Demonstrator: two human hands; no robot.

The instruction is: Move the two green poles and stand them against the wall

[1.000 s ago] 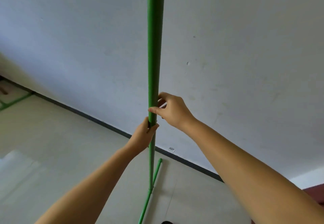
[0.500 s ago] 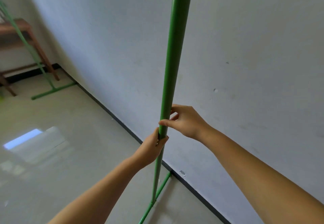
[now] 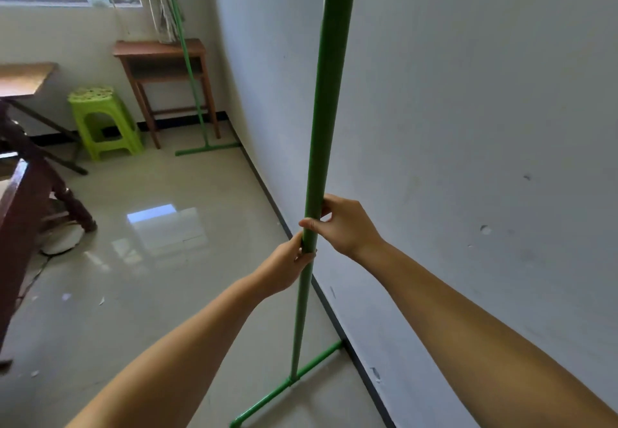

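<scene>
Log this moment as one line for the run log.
step: standing near pole at wall | left hand: gripping pole | right hand: gripping above | base crossbar: on floor | far pole: in corner

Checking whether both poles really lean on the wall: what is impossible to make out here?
- Near pole: top cut off by the upper edge, head view.
- Far pole: top cut off too.
- Near pole's base bar: its front end runs off the bottom edge.

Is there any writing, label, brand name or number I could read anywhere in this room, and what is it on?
No readable text anywhere.
Green pole held by both hands: plain, no label.
Second green pole in the corner: no markings visible.
Green plastic stool: patterned top, no words.
Wall: only scuffs.
</scene>
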